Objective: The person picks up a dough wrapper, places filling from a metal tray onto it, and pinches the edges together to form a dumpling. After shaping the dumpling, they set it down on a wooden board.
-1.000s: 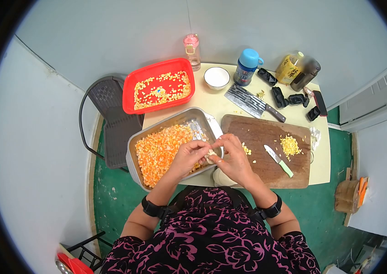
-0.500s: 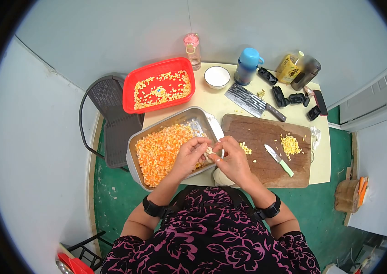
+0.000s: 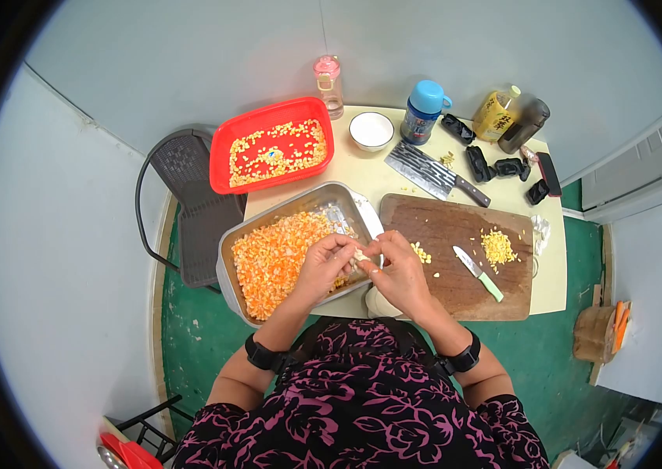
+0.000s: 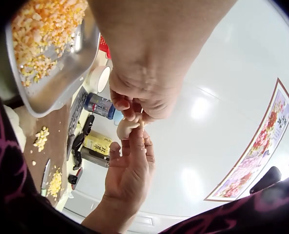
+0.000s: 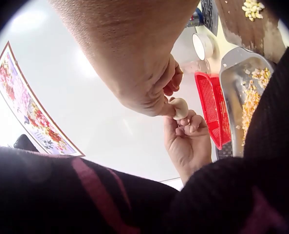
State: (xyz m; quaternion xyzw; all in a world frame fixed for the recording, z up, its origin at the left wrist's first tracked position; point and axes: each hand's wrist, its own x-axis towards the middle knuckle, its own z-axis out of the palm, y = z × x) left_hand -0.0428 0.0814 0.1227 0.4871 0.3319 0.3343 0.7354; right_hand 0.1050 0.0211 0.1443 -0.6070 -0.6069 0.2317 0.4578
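Curled hands (image 3: 321,270) (image 3: 403,275) around pale dough (image 5: 182,109)

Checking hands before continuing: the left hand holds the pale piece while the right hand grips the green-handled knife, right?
The left hand, yes; but the right hand holds the pale piece too. The knife lies on the cutting board, as the head view shows.

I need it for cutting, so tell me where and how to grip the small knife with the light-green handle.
Probably best by its slim light-green handle, from the near right: the knife lies on the brown wooden cutting board, handle slanting toward that side, pale pointed blade aimed far left.
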